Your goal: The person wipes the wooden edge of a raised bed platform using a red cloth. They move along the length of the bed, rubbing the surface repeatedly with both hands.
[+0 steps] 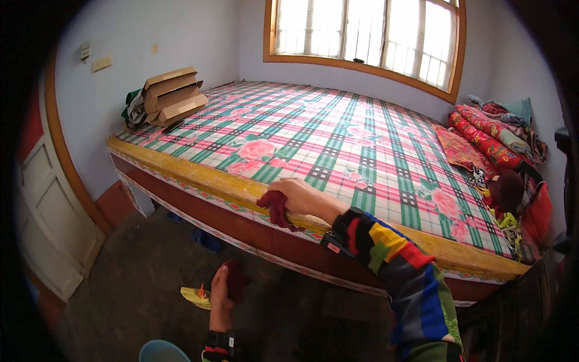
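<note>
My right hand (302,197) rests at the yellow wooden edge (212,174) of a raised bed platform, closed on a dark red cloth (277,209) that hangs over the edge. Lower down, in front of the platform, my left hand (220,289) holds another dark red cloth (237,280). Just left of that hand is a yellow item with an orange nozzle (196,297); whether the hand touches it, I cannot tell. A plaid sheet with pink roses (316,149) covers the platform.
Cardboard boxes (174,97) sit at the platform's left end. Rolled red floral bedding (491,138) and a dark red cap (507,191) lie at its right end. On the floor are blue slippers (208,240) and a light blue basin (163,352). A white door (56,212) stands at left.
</note>
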Available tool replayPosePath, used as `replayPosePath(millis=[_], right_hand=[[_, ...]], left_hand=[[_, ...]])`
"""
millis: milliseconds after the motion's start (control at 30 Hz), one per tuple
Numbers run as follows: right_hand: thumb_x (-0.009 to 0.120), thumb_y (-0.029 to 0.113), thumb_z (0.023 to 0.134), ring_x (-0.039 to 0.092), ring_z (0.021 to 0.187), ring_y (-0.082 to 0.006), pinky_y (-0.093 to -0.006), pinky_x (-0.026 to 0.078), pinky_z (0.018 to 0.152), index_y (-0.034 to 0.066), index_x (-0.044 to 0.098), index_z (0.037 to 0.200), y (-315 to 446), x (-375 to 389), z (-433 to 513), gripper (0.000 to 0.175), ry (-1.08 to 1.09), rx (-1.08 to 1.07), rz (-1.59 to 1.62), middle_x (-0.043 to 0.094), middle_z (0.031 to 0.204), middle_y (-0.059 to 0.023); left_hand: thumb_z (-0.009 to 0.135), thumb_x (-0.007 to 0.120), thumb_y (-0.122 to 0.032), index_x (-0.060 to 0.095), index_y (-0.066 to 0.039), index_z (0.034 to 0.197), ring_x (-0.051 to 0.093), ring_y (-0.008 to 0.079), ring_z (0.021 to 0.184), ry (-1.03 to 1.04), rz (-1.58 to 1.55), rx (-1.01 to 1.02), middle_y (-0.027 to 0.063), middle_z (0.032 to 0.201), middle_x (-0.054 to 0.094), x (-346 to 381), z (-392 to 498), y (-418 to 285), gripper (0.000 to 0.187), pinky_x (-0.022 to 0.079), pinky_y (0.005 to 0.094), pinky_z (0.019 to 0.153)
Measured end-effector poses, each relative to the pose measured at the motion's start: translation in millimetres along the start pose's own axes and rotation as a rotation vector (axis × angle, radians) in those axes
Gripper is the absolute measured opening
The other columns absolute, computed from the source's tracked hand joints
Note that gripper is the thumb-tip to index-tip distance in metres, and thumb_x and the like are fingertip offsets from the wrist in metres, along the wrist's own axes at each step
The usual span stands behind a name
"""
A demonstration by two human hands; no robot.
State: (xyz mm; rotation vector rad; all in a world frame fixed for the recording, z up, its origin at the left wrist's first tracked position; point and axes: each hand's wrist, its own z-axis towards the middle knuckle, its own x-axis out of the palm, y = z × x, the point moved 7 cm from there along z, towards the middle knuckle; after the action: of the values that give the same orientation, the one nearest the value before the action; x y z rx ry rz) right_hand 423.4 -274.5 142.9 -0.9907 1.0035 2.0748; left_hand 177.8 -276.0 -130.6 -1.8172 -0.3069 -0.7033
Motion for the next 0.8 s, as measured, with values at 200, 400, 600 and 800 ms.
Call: replayPosePath(millis=[200,400,600,800], right_hand=[[0.068,0.0,0.069,0.068,0.088,-0.0294,-0.0371,0.053,0.077,0.0054,0.068,0.101,-5.5,-58.5,-113.2,0.032,0.157,0.225,-0.052,0.07,0.093,-0.0139],[0.069,-0.002,0.071,0.066,0.09,-0.0248,-0.0339,0.052,0.08,0.0047,0.067,0.105,-3.9,-131.1,-236.1,0.035,0.235,0.535,-0.093,0.068,0.095,-0.0097],[0.06,-0.008,0.069,0.067,0.095,-0.0242,-0.0335,0.051,0.084,0.0056,0.067,0.11,-19.8,-128.0,-228.2,0.044,0.192,0.547,-0.025,0.07,0.099,-0.013],[0.058,-0.006,0.068,0.068,0.092,-0.0284,-0.0372,0.051,0.08,0.0048,0.068,0.108,-53.9,-68.8,-113.7,0.042,0.226,0.313,0.022,0.071,0.096,-0.0156]], left_hand=[[0.1,0.055,-0.026,0.056,-0.005,0.128,0.065,0.0265,0.1,0.026,-0.038,0.013,0.0123,0.117,0.065,-14.6,16.1,10.7,0.036,0.057,0.0447,0.083],[0.1,0.056,-0.025,0.057,-0.004,0.125,0.066,0.0252,0.098,-0.024,-0.067,0.024,0.0119,0.114,0.066,-3.9,5.4,5.7,0.033,0.058,0.0447,0.081],[0.098,0.059,-0.027,0.059,-0.005,0.123,0.066,0.0246,0.096,0.036,-0.052,0.048,0.0109,0.111,0.066,6.6,0.8,-4.3,0.034,0.058,0.0444,0.081],[0.096,0.062,-0.027,0.059,-0.005,0.122,0.066,0.0232,0.096,-0.013,-0.036,0.018,0.0096,0.11,0.066,8.0,8.6,6.9,0.034,0.059,0.043,0.079]])
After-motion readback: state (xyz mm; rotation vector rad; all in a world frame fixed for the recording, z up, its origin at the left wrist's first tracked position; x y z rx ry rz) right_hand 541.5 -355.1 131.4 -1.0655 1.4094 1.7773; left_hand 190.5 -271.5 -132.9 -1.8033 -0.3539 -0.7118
